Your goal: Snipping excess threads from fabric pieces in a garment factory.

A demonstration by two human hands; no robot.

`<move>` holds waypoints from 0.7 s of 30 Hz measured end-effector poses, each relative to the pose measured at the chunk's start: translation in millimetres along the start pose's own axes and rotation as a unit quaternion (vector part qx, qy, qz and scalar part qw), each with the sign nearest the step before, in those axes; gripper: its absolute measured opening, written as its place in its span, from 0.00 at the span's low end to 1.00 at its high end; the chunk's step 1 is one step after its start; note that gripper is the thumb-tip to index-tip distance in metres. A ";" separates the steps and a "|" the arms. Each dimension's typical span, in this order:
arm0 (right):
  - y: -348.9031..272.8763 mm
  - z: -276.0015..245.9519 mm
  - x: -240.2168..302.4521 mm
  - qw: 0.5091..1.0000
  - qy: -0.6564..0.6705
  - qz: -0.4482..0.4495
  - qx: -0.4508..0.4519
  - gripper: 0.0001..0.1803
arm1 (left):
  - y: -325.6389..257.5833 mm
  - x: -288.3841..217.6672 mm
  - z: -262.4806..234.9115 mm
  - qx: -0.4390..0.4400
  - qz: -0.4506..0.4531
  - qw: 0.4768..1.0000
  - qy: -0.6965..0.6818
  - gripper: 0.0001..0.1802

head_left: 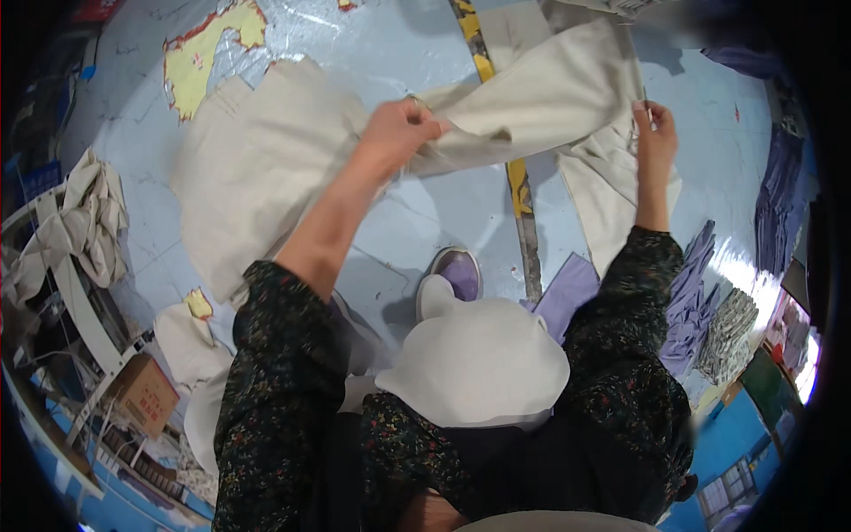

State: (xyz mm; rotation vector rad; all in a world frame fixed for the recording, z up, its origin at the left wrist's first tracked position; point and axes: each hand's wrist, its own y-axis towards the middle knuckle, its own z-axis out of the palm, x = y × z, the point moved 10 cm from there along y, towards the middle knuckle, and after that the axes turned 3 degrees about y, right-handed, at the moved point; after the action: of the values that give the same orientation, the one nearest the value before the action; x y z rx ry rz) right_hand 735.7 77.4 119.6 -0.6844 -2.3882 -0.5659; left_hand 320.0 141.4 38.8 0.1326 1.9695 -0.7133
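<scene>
A large beige garment (pixel 541 102) stretches between my hands above the floor, with one long, sleeve- or leg-like part held out sideways. My left hand (pixel 401 135) is closed in a pinch on its edge, near the middle of the view. At the right, my right hand (pixel 654 146) pinches the other end of the same cloth between thumb and fingers. Beige cloth (pixel 257 168) spreads wide to the left of my left hand, with small pleats along its upper edge. Another beige fold (pixel 603 195) hangs below the stretched part, beside my right hand.
Blue-grey floor (pixel 390 230) has yellow worn patches and a yellow-black strip (pixel 521 191). Purple cloth (pixel 567 293) lies near my shoe (pixel 456 273). Crumpled beige fabric (pixel 93 217) drapes over a frame at left, above a cardboard box (pixel 144 396). Purple fabric piles (pixel 780 204) line the right.
</scene>
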 end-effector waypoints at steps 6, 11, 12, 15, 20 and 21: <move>-186.7 170.6 61.9 0.818 0.282 0.224 0.448 0.19 | -38.6 98.0 79.5 0.024 -0.175 0.940 -0.292 0.08; -224.8 185.4 31.6 0.786 0.235 0.315 0.477 0.20 | -36.1 87.4 74.6 -0.077 -0.059 0.991 -0.087 0.11; -230.3 181.2 22.5 0.784 0.212 0.339 0.475 0.21 | -41.7 69.3 70.7 -0.091 -0.008 0.995 0.040 0.11; -246.5 185.4 17.9 0.767 0.183 0.343 0.511 0.21 | -54.5 60.8 72.6 -0.125 0.035 0.983 0.127 0.11; -246.3 200.9 32.5 0.736 0.235 0.354 0.528 0.20 | -54.1 62.4 71.4 -0.129 0.037 0.982 0.133 0.10; -245.6 206.4 38.4 0.728 0.250 0.344 0.537 0.20 | -54.3 60.4 67.9 -0.138 0.054 0.979 0.138 0.08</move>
State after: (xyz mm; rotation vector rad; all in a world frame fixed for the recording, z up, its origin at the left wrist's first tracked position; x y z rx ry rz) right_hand 479.7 8.9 -65.1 -0.6488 -1.3750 0.8266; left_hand 322.1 48.2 -11.5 0.1759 2.2866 -0.3585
